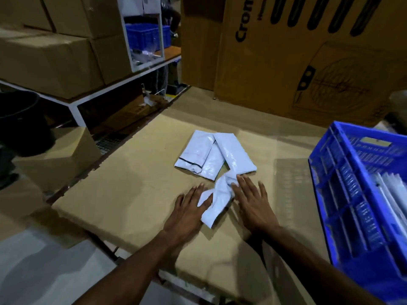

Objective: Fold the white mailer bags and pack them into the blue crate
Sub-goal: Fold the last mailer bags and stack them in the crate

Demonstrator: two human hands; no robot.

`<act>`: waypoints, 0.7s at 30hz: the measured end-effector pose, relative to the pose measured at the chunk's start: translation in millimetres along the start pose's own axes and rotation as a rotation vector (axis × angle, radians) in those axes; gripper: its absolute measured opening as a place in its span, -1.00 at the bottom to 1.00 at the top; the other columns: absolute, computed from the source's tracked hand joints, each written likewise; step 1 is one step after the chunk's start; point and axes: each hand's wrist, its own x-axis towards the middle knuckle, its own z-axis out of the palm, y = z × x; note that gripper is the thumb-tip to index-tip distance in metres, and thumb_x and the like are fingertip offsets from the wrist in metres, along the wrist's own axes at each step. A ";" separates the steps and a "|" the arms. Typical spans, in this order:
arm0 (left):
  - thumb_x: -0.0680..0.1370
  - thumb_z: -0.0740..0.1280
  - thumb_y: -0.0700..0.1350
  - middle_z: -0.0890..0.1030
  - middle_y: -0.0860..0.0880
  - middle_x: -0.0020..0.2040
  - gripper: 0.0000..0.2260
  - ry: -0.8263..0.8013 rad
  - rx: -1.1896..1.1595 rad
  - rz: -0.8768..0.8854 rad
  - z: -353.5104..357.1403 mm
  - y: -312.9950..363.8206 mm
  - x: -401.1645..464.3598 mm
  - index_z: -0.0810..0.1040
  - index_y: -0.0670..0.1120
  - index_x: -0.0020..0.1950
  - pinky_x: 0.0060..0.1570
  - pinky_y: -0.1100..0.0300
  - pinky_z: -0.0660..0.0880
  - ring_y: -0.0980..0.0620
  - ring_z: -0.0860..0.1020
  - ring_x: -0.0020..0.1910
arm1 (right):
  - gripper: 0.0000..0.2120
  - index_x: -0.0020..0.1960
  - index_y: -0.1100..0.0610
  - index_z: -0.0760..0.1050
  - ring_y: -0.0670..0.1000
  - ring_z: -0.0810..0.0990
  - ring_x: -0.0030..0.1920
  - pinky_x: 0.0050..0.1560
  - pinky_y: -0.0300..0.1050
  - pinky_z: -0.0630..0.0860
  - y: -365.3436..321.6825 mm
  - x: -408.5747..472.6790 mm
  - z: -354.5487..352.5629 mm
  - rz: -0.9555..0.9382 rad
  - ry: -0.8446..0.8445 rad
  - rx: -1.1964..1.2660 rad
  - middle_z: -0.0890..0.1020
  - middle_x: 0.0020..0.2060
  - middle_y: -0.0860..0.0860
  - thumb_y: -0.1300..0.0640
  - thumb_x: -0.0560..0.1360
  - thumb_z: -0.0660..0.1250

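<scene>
Crumpled white plastic mailer bag (217, 199) lying on a flat brown cardboard sheet (132, 194), wedged between two hands. Left hand (189, 213) flat, fingers straight, fingertips pressing the bag's left edge. Right hand (253, 203) flat, fingers spread, touching the bag's right side. Just beyond, two folded white mailer bags (214, 156). Blue slatted plastic crate (343, 194) at right, holding white bags.
</scene>
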 end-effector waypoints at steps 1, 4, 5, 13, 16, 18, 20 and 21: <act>0.43 0.13 -0.13 0.29 -0.18 0.56 -0.40 0.009 0.004 0.031 -0.2 0.9 -1.0 0.29 0.07 0.49 0.15 -0.18 0.52 -0.22 0.39 0.43 | -0.41 0.52 0.18 0.27 0.19 0.18 0.54 0.42 0.35 0.13 6.7 -1.3 -0.9 0.025 -0.030 -0.021 0.24 0.54 0.19 0.18 0.48 0.05; 0.35 0.06 -0.15 0.25 -0.19 0.59 -0.35 -0.001 0.016 0.125 -2.3 0.3 -4.1 0.31 0.06 0.46 0.20 -0.18 0.49 -0.23 0.38 0.47 | -0.34 0.49 0.18 0.24 0.25 0.26 0.50 0.41 0.36 0.13 21.1 -4.5 0.6 0.081 -0.101 -0.050 0.31 0.50 0.24 0.27 0.39 0.23; 0.33 0.11 -0.17 0.20 -0.19 0.61 -0.32 -0.014 0.017 0.150 -2.2 -0.6 -4.3 0.31 0.07 0.47 0.24 -0.20 0.47 -0.23 0.34 0.49 | -0.35 0.46 0.20 0.28 0.27 0.29 0.49 0.40 0.36 0.14 23.9 -6.6 3.0 0.090 -0.130 -0.056 0.35 0.48 0.25 0.28 0.36 0.25; 0.38 -0.06 -0.09 -0.09 -0.12 0.66 -0.30 -0.073 0.024 0.234 -6.6 -6.0 1.0 0.17 0.15 0.55 0.40 -0.24 0.24 -0.22 0.07 0.61 | -0.52 0.23 0.24 0.56 0.29 0.47 0.36 0.30 0.38 0.24 38.7 -20.3 12.0 0.056 -0.243 -0.143 0.53 0.34 0.22 0.24 0.43 0.03; 0.40 0.08 -0.14 -0.15 -0.11 0.66 -0.25 -0.086 0.032 0.236 -6.1 -11.8 2.6 0.07 0.20 0.60 0.41 -0.22 0.23 -0.23 0.04 0.61 | -0.56 0.26 0.22 0.44 0.30 0.53 0.31 0.27 0.39 0.25 42.4 -30.7 13.1 0.050 -0.183 -0.126 0.55 0.31 0.23 0.24 0.42 0.07; 0.45 0.20 -0.15 -0.15 -0.10 0.66 -0.19 -0.072 0.042 0.225 -6.5 -14.5 3.4 -0.05 0.24 0.62 0.42 -0.21 0.23 -0.23 0.05 0.61 | -0.54 0.28 0.22 0.41 0.31 0.55 0.27 0.26 0.38 0.25 45.0 -38.8 13.0 0.064 -0.175 -0.107 0.56 0.30 0.23 0.24 0.40 0.08; 0.45 0.25 -0.18 -0.09 -0.12 0.66 -0.14 -0.042 0.070 0.217 -10.4 -17.0 4.0 -0.09 0.26 0.63 0.41 -0.20 0.27 -0.26 0.11 0.59 | -0.49 0.30 0.21 0.40 0.33 0.57 0.24 0.25 0.37 0.24 45.8 -48.9 11.4 0.070 -0.193 -0.088 0.56 0.30 0.23 0.23 0.36 0.09; 0.43 0.26 -0.21 -0.06 -0.13 0.66 -0.11 -0.036 0.078 0.209 -12.0 -19.1 4.9 -0.08 0.26 0.63 0.40 -0.19 0.30 -0.28 0.13 0.58 | -0.47 0.31 0.21 0.39 0.35 0.58 0.23 0.24 0.37 0.23 45.5 -54.8 10.3 0.076 -0.206 -0.076 0.56 0.30 0.23 0.21 0.33 0.15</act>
